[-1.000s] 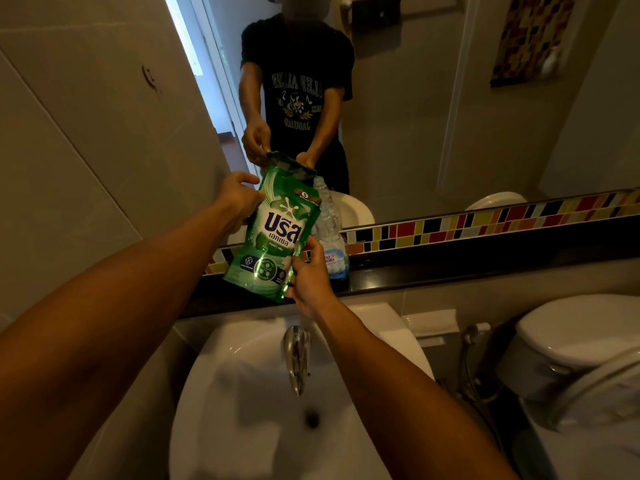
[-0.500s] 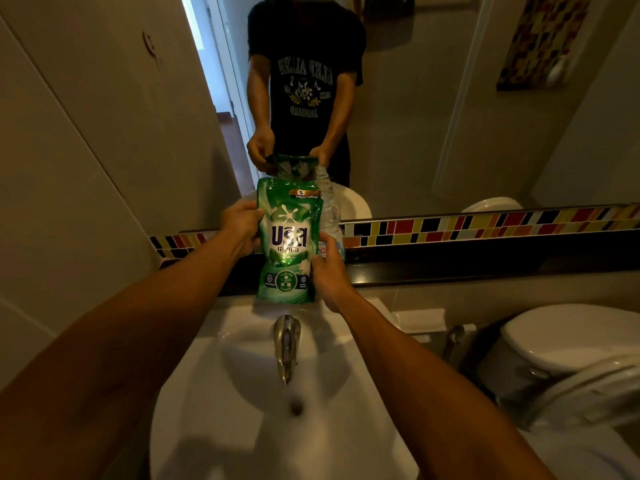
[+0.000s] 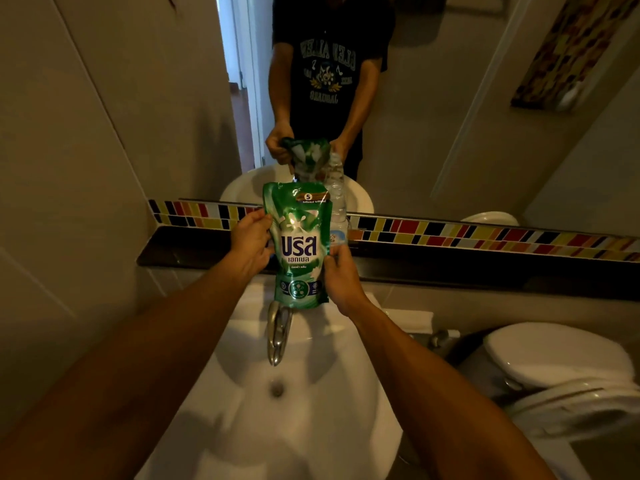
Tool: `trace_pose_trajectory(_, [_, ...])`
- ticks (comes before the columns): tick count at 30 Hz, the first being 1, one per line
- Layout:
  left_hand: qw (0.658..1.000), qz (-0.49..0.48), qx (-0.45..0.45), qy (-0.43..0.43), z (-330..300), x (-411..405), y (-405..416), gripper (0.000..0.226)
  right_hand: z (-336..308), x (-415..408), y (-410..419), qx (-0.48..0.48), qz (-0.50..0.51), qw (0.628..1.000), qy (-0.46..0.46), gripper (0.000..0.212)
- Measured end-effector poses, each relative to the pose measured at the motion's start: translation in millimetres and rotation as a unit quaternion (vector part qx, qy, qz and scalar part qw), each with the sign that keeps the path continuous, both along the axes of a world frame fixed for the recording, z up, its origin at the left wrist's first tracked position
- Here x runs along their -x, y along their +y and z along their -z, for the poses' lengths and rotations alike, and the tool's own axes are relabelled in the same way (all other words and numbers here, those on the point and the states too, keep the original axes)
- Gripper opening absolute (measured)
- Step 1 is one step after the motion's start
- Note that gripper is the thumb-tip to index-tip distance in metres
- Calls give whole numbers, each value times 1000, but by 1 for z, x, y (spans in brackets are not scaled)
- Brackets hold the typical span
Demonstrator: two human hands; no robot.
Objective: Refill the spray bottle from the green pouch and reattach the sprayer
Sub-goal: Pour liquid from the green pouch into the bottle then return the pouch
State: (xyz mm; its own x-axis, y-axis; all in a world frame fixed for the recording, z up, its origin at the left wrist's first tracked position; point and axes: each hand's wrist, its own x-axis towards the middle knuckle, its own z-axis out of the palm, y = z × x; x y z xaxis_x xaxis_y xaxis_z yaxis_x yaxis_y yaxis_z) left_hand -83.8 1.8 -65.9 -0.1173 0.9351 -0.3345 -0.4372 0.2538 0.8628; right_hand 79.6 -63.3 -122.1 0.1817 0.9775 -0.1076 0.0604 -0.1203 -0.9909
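A green pouch [image 3: 299, 244] with white and purple lettering stands upright above the back of the sink, held between both hands. My left hand [image 3: 250, 241] grips its left edge near the top half. My right hand [image 3: 341, 275] grips its right edge lower down. Right behind the pouch, on the dark ledge, a clear plastic bottle [image 3: 337, 202] with a blue label stands upright; most of it is hidden by the pouch. No sprayer head is visible.
A white sink [image 3: 311, 410] with a chrome tap [image 3: 277, 336] lies below the pouch. A dark ledge [image 3: 450, 268] and a coloured tile strip run under the mirror. A toilet [image 3: 561, 368] stands at the right. A tiled wall closes the left side.
The pouch went from tilted to upright and moved toward the middle, above the tap. Both hands stayed on its edges. The view has shifted downward over the sink.
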Motion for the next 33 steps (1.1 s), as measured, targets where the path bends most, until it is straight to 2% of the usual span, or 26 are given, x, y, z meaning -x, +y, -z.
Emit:
trace_pose_trajectory(7, [998,-14,-57,-9,-14,28,-11,13,-14,26,12,-24,28,997,-68,15])
trace_pose_trajectory(14, [995,-29,-79,60,-45,77,-18,14,-35,73,35,-49,39,994,-88,11])
trace_pose_trajectory(17, [992,-46,-82,81,-54,102,-20,12,-45,98,44,-62,37,995,-74,13])
trace_pose_trajectory(22, [989,-87,-95,66,-59,141,-19,16,-53,139,60,-61,14,997,-45,15])
trace_pose_trajectory(26, [987,-115,-93,60,-53,169,-11,17,-50,168,75,-69,-8,996,-63,14])
trace_pose_trajectory(33, [979,-160,-99,82,-38,203,13,21,-34,211,106,-48,-33,998,-30,22])
